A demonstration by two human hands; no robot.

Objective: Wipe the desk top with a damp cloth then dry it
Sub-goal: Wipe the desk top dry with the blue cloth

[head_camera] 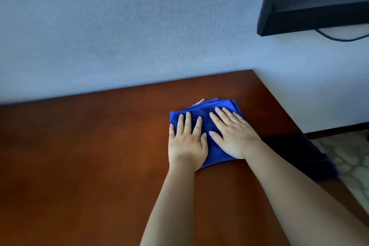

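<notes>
A folded blue cloth (207,109) with a small white tag lies on the reddish-brown desk top (89,156), near its far right corner. My left hand (186,142) presses flat on the cloth's left part, fingers straight and spread. My right hand (232,136) lies flat on the cloth's right part, fingers straight and pointing up-left. Both palms cover much of the cloth.
A second, dark blue cloth (303,158) hangs over the desk's right edge. The desk backs onto a pale wall (119,26). A black screen (319,0) is mounted at upper right, with a cable (339,39) drooping below it. Patterned floor (349,156) shows past the right edge.
</notes>
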